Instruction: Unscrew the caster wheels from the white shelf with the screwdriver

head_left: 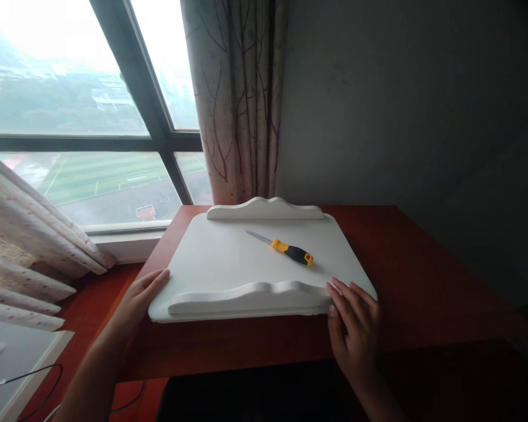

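Observation:
A white board (211,252) with rounded corners lies flat on the reddish-brown table. One wavy-topped rail (264,209) stands along its far edge, and a similar rail (250,297) runs along the near edge. On the board rests a screwdriver (293,252) with a yellow and black handle, its metal tip pointing to the far left. My left hand (138,296) grips the board's left edge near the front corner; its lower fingers are hidden. At the right front, my right hand (354,322) has its fingers over the near rail's end and its thumb against the front side.
The table (405,275) extends to the right beside a grey wall (400,105). Windows (61,76) and curtains (240,99) stand at the left and back. A dark cable (48,367) hangs near a white panel (22,351) at lower left.

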Demonstrator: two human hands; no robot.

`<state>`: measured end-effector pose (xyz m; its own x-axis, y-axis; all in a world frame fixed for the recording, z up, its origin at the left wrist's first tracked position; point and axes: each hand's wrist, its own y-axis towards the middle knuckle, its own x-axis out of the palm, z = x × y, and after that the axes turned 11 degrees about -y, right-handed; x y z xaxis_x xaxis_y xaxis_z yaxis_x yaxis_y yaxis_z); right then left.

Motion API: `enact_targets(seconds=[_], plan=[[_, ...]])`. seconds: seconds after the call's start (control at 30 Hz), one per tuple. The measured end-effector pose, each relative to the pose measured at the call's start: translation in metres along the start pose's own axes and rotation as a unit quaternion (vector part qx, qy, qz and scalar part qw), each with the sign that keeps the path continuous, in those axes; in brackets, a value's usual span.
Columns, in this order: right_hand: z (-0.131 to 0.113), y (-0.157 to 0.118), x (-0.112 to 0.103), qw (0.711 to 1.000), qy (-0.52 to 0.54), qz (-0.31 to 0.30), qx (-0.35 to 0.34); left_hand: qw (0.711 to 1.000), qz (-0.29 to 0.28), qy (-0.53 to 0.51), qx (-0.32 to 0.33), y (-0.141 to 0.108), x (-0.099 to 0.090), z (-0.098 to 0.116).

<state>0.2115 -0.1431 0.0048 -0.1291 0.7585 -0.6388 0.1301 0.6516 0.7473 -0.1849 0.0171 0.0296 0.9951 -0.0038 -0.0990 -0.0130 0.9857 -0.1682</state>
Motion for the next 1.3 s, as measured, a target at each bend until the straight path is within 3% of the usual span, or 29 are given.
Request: enact_targets(seconds=[0.1, 0.27, 0.77, 0.87, 0.97, 1.03, 1.17, 1.3], plan=[[0.001, -0.002, 0.002, 1.000, -0.007, -0.002, -0.001, 1.000, 0.028, -0.012, 0.005, -0.002, 0.003, -0.001], [0.004, -0.004, 0.004, 1.000, -0.021, -0.010, -0.011, 1.000, 0.004, -0.009, -0.004, 0.003, -0.002, -0.005], [0.007, -0.003, 0.002, 1.000, 0.002, -0.014, -0.012, 0.998, 0.024, -0.050, -0.006, 0.006, -0.004, -0.018], [0.008, 0.008, -0.006, 0.999, 0.042, -0.017, -0.001, 0.998, 0.018, -0.058, -0.012, 0.007, -0.006, -0.021], [0.006, 0.040, -0.015, 0.993, 0.104, -0.039, 0.026, 0.999, 0.004, -0.047, 0.004, 0.006, -0.008, -0.022], [0.003, 0.070, -0.016, 0.990, 0.116, -0.083, 0.021, 0.999, -0.004, -0.034, 0.020, 0.005, -0.009, -0.022], [-0.012, 0.135, 0.005, 0.969, 0.080, -0.218, -0.085, 0.999, 0.001, -0.039, 0.016, 0.002, -0.007, -0.019], [-0.027, 0.173, 0.038, 0.905, -0.008, -0.393, -0.160, 0.998, 0.039, -0.058, 0.003, -0.001, -0.001, -0.017]])
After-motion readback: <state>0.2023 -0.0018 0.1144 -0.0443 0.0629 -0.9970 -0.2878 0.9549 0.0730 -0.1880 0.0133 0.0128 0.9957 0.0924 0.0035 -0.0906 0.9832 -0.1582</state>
